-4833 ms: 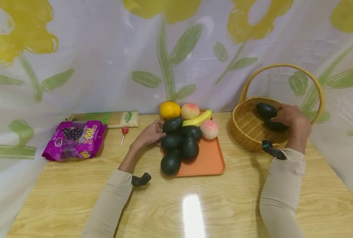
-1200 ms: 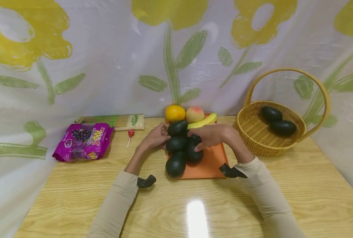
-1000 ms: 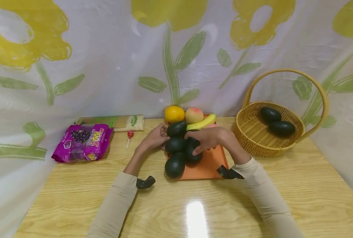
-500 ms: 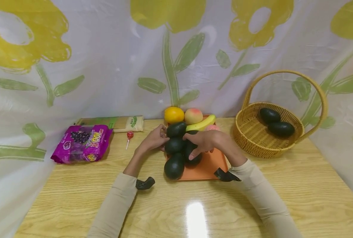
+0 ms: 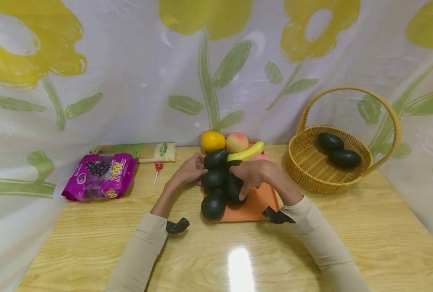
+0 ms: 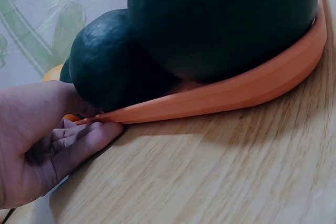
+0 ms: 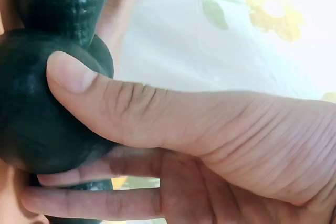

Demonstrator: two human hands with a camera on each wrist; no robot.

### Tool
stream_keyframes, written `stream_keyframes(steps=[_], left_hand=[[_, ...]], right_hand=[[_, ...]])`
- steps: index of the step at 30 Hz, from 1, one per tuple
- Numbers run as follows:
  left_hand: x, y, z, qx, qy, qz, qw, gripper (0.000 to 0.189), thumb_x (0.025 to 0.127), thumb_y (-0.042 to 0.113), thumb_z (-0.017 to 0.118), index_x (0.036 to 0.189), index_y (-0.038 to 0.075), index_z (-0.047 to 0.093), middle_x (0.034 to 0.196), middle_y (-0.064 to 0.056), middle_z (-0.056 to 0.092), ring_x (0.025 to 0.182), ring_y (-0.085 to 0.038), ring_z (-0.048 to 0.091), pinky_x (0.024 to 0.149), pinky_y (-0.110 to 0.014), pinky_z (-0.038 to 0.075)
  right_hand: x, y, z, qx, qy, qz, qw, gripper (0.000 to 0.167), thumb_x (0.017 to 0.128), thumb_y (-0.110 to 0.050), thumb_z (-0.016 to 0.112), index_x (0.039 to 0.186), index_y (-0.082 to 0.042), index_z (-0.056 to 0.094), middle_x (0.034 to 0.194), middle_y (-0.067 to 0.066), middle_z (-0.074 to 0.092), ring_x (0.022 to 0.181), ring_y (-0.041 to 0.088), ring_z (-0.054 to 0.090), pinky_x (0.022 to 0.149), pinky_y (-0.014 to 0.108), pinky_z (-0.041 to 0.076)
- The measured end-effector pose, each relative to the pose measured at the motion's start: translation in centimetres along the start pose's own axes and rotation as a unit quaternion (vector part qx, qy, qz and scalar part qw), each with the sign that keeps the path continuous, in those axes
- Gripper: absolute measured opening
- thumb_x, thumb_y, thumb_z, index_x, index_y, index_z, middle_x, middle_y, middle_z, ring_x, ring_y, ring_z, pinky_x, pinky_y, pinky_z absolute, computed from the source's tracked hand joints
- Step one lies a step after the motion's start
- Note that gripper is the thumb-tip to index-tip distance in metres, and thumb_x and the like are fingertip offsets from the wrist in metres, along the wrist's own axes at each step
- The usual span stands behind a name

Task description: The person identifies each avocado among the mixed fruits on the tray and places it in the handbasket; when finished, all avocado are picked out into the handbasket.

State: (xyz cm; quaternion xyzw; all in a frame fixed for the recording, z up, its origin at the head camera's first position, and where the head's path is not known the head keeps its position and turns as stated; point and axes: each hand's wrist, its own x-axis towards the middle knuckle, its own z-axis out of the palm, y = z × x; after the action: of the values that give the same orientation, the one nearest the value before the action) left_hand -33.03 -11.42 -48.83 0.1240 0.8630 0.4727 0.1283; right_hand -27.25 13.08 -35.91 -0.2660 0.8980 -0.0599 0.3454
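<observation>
My left hand (image 5: 191,170) is at the left side of the orange tray (image 5: 262,198). In the left wrist view its fingertips (image 6: 105,132) lie under the tray's rim, with the thumb above, pinching it. Over the tray's middle, my right hand (image 5: 257,174) grips a dark green avocado (image 5: 234,190). The right wrist view shows the thumb (image 7: 71,74) on one side of that avocado and the fingers along the other. More avocados lie to the left, among them a rounded one (image 5: 213,205) at the near corner. Another avocado is partly hidden behind the right hand.
An orange-yellow fruit (image 5: 213,141), a peach (image 5: 237,142) and a banana (image 5: 248,151) lie at the tray's back. The wicker basket (image 5: 307,178) at right contains two avocados (image 5: 344,158). Left are a purple candy bag (image 5: 103,176), a lollipop (image 5: 159,166) and a flat packet (image 5: 154,152).
My right hand has left an avocado in the basket and come left to the tray, where its thumb has shifted on another avocado. The left hand stays at the tray's edge.
</observation>
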Motion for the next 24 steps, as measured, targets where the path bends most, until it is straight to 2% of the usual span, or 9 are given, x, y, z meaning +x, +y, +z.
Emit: stream_keyframes(steps=[4,8,11,13,17,19,24], left_hand=[[-0.08,-0.09,-0.14,-0.003,-0.001,0.0,1.0,0.04,0.097,0.01,0.067,0.129,0.002,0.044,0.09,-0.014,0.063,0.057,-0.014,0.063,0.053,-0.029,0.062],[-0.28,-0.07,-0.21,-0.005,-0.001,-0.007,1.0,0.041,0.097,0.01,0.068,0.13,0.002,0.044,0.091,-0.014,0.063,0.057,-0.015,0.064,0.053,-0.027,0.062],[-0.24,-0.13,-0.16,-0.005,-0.001,-0.011,0.9999,0.041,0.098,0.01,0.068,0.131,0.002,0.044,0.09,-0.014,0.063,0.057,-0.015,0.064,0.053,-0.027,0.062],[-0.13,-0.12,-0.14,-0.003,-0.001,-0.008,1.0,0.041,0.098,0.011,0.067,0.131,0.002,0.044,0.09,-0.014,0.063,0.058,-0.015,0.064,0.054,-0.027,0.062],[0.07,0.01,-0.01,-0.003,-0.003,-0.007,1.0,0.041,0.099,0.011,0.067,0.131,0.003,0.044,0.089,-0.013,0.063,0.059,-0.014,0.063,0.054,-0.027,0.062],[0.08,0.07,0.05,-0.004,-0.006,-0.009,0.9999,0.041,0.099,0.011,0.067,0.131,0.003,0.044,0.089,-0.012,0.063,0.059,-0.014,0.064,0.054,-0.027,0.062],[-0.2,0.29,0.04,-0.003,-0.008,-0.012,0.9999,0.042,0.098,0.011,0.067,0.132,0.002,0.044,0.092,-0.015,0.064,0.059,-0.014,0.064,0.054,-0.027,0.062]], right_hand=[[0.23,-0.24,0.15,0.012,-0.009,-0.016,0.9998,0.084,0.089,-0.028,0.084,0.154,-0.01,0.034,0.135,0.012,0.055,0.09,0.031,0.074,0.079,0.042,0.067],[0.49,-0.28,0.36,0.028,-0.016,-0.041,0.9986,0.075,0.09,-0.028,0.083,0.147,-0.013,0.037,0.139,0.013,0.053,0.092,0.026,0.073,0.076,0.039,0.067],[0.54,-0.19,0.39,0.019,-0.019,-0.053,0.9982,0.073,0.09,-0.026,0.083,0.146,-0.015,0.037,0.139,0.014,0.055,0.089,0.026,0.074,0.076,0.04,0.067],[0.49,-0.08,0.33,0.007,-0.018,-0.058,0.9981,0.071,0.09,-0.025,0.083,0.145,-0.016,0.038,0.134,0.014,0.058,0.086,0.029,0.075,0.077,0.042,0.067],[0.38,0.11,0.2,-0.014,-0.017,-0.07,0.9973,0.068,0.089,-0.024,0.084,0.141,-0.019,0.041,0.12,0.011,0.064,0.087,0.028,0.074,0.078,0.039,0.065],[0.31,0.21,0.18,-0.034,-0.011,-0.084,0.9959,0.068,0.088,-0.025,0.085,0.141,-0.019,0.042,0.121,0.009,0.065,0.096,0.024,0.072,0.085,0.036,0.062],[0.03,0.49,0.11,-0.06,0.013,-0.123,0.9905,0.07,0.086,-0.024,0.087,0.142,-0.017,0.045,0.14,0.007,0.061,0.121,0.02,0.061,0.109,0.038,0.053]])
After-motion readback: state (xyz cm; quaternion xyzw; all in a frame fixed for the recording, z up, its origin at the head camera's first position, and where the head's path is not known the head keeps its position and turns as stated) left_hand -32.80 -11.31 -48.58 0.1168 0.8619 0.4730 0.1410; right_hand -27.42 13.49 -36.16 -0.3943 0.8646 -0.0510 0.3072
